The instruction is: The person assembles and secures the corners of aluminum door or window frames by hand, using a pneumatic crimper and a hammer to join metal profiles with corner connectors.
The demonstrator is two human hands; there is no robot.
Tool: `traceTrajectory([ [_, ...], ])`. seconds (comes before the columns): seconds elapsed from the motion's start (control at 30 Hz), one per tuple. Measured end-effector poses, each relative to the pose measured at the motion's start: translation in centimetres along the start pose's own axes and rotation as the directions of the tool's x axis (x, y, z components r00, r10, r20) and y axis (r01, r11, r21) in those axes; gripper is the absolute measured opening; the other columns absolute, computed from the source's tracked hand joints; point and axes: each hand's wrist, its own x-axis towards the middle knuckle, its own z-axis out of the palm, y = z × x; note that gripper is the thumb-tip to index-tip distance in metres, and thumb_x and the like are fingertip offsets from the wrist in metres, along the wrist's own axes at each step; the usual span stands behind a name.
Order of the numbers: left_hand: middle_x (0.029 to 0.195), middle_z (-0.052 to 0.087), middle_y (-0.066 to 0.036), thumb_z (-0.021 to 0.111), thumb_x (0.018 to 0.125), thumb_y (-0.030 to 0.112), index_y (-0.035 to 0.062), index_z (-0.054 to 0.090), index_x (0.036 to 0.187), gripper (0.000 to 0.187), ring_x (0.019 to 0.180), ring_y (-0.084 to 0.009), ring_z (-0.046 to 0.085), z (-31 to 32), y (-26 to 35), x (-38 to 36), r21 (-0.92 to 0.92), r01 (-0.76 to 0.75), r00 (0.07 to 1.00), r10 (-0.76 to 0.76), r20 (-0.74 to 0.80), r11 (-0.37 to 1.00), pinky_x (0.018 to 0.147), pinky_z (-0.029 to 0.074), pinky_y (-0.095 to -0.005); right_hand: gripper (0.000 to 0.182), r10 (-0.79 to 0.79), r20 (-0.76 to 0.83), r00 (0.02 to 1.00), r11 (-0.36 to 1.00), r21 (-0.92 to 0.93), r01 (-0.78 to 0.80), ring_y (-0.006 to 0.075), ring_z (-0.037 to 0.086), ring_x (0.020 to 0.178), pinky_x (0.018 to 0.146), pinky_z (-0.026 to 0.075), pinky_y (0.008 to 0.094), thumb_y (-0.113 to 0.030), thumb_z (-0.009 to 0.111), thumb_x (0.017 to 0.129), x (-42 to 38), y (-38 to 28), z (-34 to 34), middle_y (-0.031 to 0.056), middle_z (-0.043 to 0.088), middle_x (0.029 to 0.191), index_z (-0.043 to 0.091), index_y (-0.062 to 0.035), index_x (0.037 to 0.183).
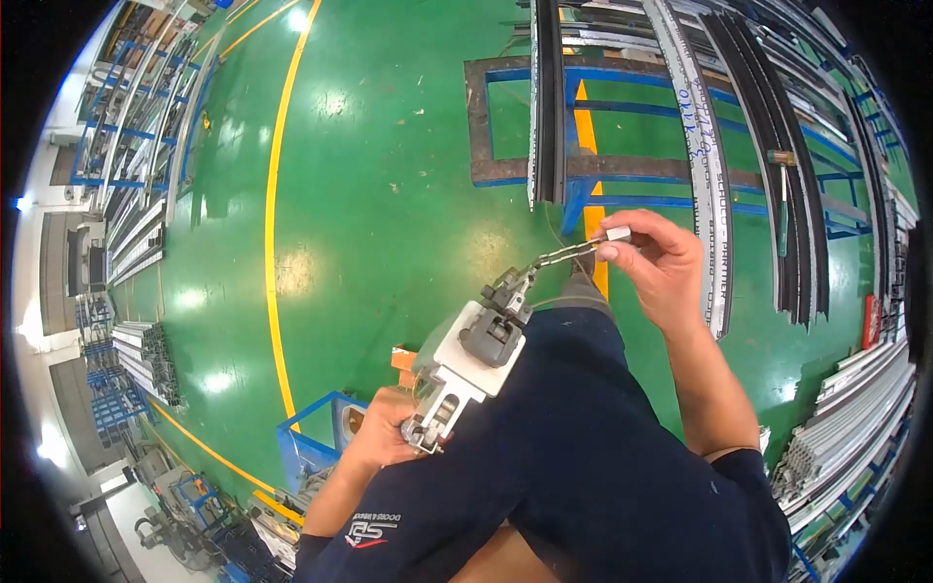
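My left hand (381,432) is closed around the lower end of a white and grey mechanical device (476,352), which hangs at a slant in front of my body. A dark, jointed section (510,293) sits at its upper end. From there a thin, light double strand (569,253), perhaps a cable or chain, stretches up to the right. At the strand's far end is a small pale block (618,234), pinched between the thumb and fingers of my right hand (666,260). The strand looks nearly taut between both hands.
Ahead stands a blue metal frame (641,170) bearing long black and white profiles (702,165). A hammer (782,199) with a green handle lies on them. Profiles are stacked at right (846,428). A blue bin (301,452) stands at lower left, beyond a yellow floor line (273,223).
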Motion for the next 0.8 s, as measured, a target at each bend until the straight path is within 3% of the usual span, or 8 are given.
traceTrajectory([
  [0.07,0.067,0.067,-0.008,0.089,0.071,0.01,0.0051,0.074,0.084,0.02,0.056,-0.0245,0.065,0.0,-0.2,0.2,-0.028,-0.015,1.0,0.015,0.022,0.999,0.057,0.046,-0.0316,0.022,-0.068,0.002,0.998,0.995,-0.071,0.068,0.0118,0.069,0.09,0.079,0.054,0.0264,0.003,0.079,0.085,0.2,-0.5,-0.6,0.0056,0.073,0.099,0.074,-0.0001,0.107],
  [0.13,0.067,0.068,-0.008,0.089,0.071,0.011,0.0051,0.075,0.086,0.021,0.057,-0.0247,0.066,0.1,-0.5,0.1,-0.028,-0.015,0.999,0.016,0.03,1.0,0.057,0.047,-0.0317,0.023,-0.136,0.06,0.989,0.934,-0.326,0.148,0.0138,0.07,0.089,0.078,0.055,0.0273,0.003,0.078,0.085,0.5,-1.4,-1.3,0.007,0.074,0.099,0.075,-0.0017,0.107],
  [0.2,0.068,0.068,-0.009,0.088,0.071,0.011,0.0051,0.076,0.087,0.021,0.057,-0.0249,0.067,0.2,-0.5,0.3,-0.025,-0.017,0.999,0.017,0.031,1.0,0.057,0.047,-0.0319,0.023,-0.175,0.129,0.976,0.903,-0.374,0.212,0.017,0.071,0.088,0.078,0.055,0.0281,0.003,0.076,0.085,0.7,-2.1,-1.7,0.0082,0.074,0.099,0.074,-0.0021,0.108],
  [0.27,0.058,0.053,-0.004,0.086,0.075,0.012,0.0078,0.058,0.067,0.029,0.051,-0.0227,0.048,0.5,-0.1,0.6,-0.042,0.009,1.0,-0.009,-0.008,0.999,0.054,0.039,-0.0349,0.024,-0.206,0.203,0.957,0.868,-0.413,0.275,0.0203,0.072,0.088,0.078,0.055,0.0289,0.004,0.075,0.086,0.8,-2.9,-1.8,0.0094,0.074,0.098,0.074,-0.0025,0.108],
  [0.33,0.058,0.052,-0.004,0.086,0.076,0.012,0.0079,0.058,0.067,0.029,0.051,-0.0226,0.048,0.5,-0.3,0.5,-0.053,0.007,1.0,-0.007,-0.003,0.999,0.054,0.039,-0.0347,0.02,-0.216,0.307,0.927,0.798,-0.492,0.349,0.0252,0.073,0.095,0.082,0.058,0.0332,0.005,0.072,0.086,0.9,-3.9,-1.7,0.0118,0.075,0.101,0.072,0.0005,0.106],
  [0.43,0.058,0.052,-0.004,0.085,0.076,0.011,0.008,0.057,0.067,0.03,0.05,-0.0225,0.048,0.5,-0.2,0.6,-0.061,0.015,1.0,-0.014,0.009,0.998,0.053,0.038,-0.0344,0.024,-0.307,0.398,0.865,0.738,-0.474,0.48,0.0298,0.072,0.094,0.079,0.058,0.0348,0.007,0.071,0.085,1.5,-4.5,-1.5,0.0116,0.073,0.102,0.072,-0.0032,0.108],
  [0.8,0.06,0.057,-0.006,0.085,0.075,0.011,0.0074,0.063,0.072,0.023,0.051,-0.0235,0.054,0.3,-1.1,0.3,-0.02,-0.009,0.999,0.01,0.041,1.0,0.053,0.041,-0.0342,0.023,-0.247,0.544,0.802,0.717,-0.454,0.529,0.0303,0.071,0.096,0.08,0.057,0.0371,0.003,0.07,0.085,3.5,-5.3,-1.7,0.0088,0.074,0.104,0.072,-0.0065,0.106],
])
